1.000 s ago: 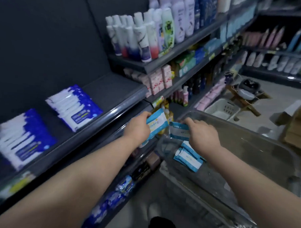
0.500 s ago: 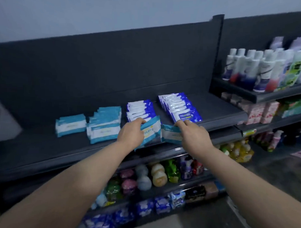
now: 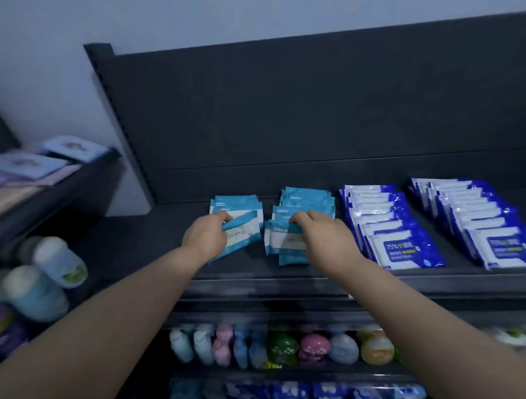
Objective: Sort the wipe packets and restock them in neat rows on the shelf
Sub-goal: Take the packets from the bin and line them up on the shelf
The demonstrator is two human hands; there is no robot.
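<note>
1. Centrally, the left hand [image 3: 205,237] curls round a tilted light-blue-and-white plastic wipe packet [image 3: 243,233], just before a short row of like packets [image 3: 235,202].
2. The right hand [image 3: 324,240] pinches a second light-blue packet [image 3: 284,240] at the near end of the neighbouring row [image 3: 308,198].
3. Both rows rest on the dark grey metal shelf [image 3: 129,245] under the hands; dark-blue-and-white packets [image 3: 386,227] lie right of the right hand.

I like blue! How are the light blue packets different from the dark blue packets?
The light blue packets are turquoise and smaller; dark blue packets are navy-and-white and bigger. The left hand and right hand hold light blue ones; dark blue ones lie untouched. Both sit in rows on one shelf.
</note>
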